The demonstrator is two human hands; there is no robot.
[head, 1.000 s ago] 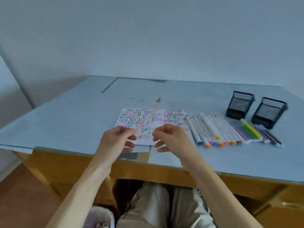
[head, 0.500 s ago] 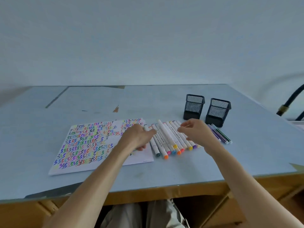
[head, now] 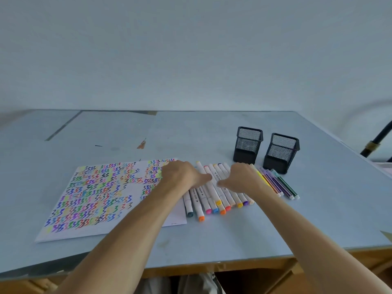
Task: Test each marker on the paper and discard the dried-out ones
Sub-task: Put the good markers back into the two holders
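A white paper [head: 101,200] covered in coloured zigzag scribbles lies on the left of the blue table [head: 212,236]. Right of it, several thick white markers [head: 212,200] with coloured end caps lie side by side. Beside them are several thin felt pens [head: 280,185]. My left hand [head: 182,175] rests palm down on the left part of the marker row and the paper's right edge. My right hand [head: 241,177] rests palm down on the right part of the row. The thumbs point toward each other, and the fingertips are hidden behind the hands.
Two black mesh pen cups [head: 248,145] [head: 281,152] stand behind the markers at the back right. A black hose [head: 377,141] runs past the table's right edge. The table's front edge is close to my body, with my knees below it.
The view swung right and down. Both hands left the paper's near edge and moved right onto the marker row; over the last half second they settled further onto it.
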